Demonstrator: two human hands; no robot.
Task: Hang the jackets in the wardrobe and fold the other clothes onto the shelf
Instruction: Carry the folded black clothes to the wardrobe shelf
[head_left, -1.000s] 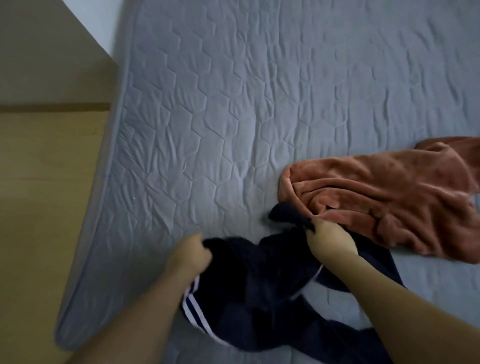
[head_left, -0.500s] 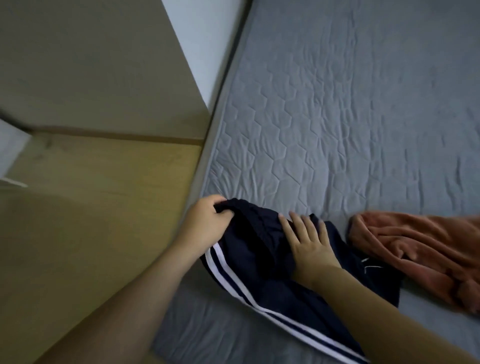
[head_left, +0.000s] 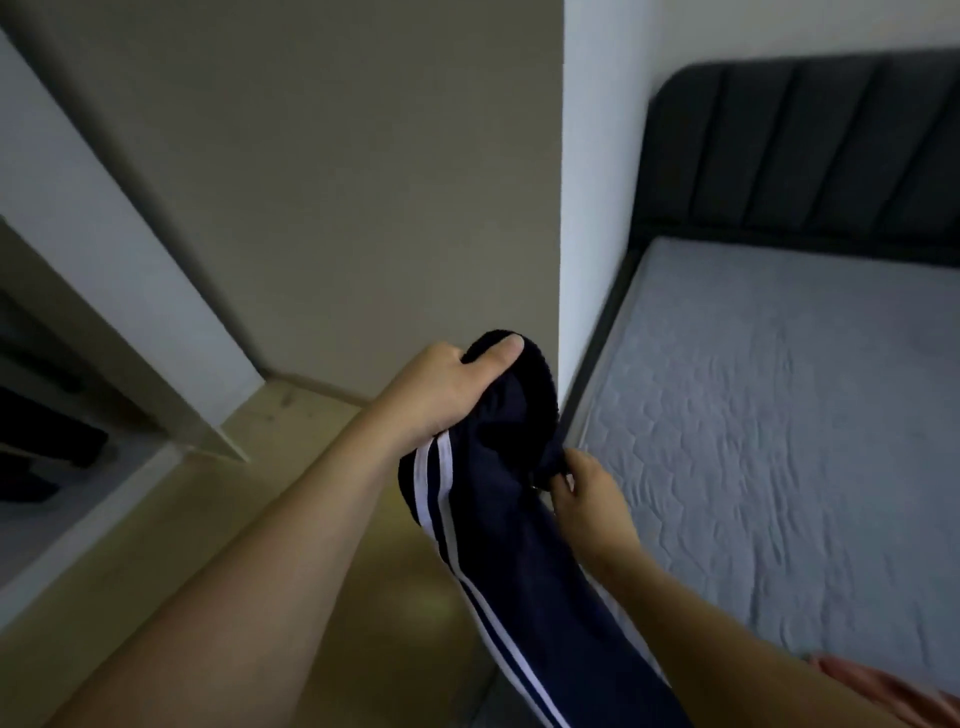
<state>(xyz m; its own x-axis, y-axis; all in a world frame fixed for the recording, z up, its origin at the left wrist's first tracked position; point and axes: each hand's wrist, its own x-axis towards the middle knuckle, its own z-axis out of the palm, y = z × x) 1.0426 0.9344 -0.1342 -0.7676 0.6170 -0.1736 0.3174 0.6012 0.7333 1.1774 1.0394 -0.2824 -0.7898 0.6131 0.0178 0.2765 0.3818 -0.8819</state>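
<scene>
Half a second ago the navy garment lay flat on the mattress with the right palm pressed on it; now both hands have lifted it clear, and the view has swung up and left toward the wardrobe.

Taking the bed as the landmark: far to its left stands the open wardrobe (head_left: 47, 441), dark clothes dimly visible inside, with its pale door (head_left: 119, 270) swung out. Nearer the bed, over the wooden floor (head_left: 322, 649), the left hand (head_left: 441, 395) grips the bunched top of the navy garment (head_left: 509, 519), thumb curled over the cloth and fingers wrapped behind. Two white side stripes run down it, so it reads as track trousers or shorts, though I cannot tell which. Just beside the bed's left edge, the right hand (head_left: 587, 499) pinches a fold of the same cloth between thumb and fingers. The garment hangs in the air between the hands and trails toward the bottom of the view. Right of it lies the grey quilted mattress (head_left: 779, 441) below a dark padded headboard (head_left: 805, 145). At the bed's near corner shows a scrap of the orange cloth (head_left: 893, 696).

I judge the garment light, soft and limp: it will sag and slide wherever unsupported, yet nothing about it is fragile. Best held at the two ends of the waistband, letting the rest hang straight for folding.

No brand, label or legible writing shows.
</scene>
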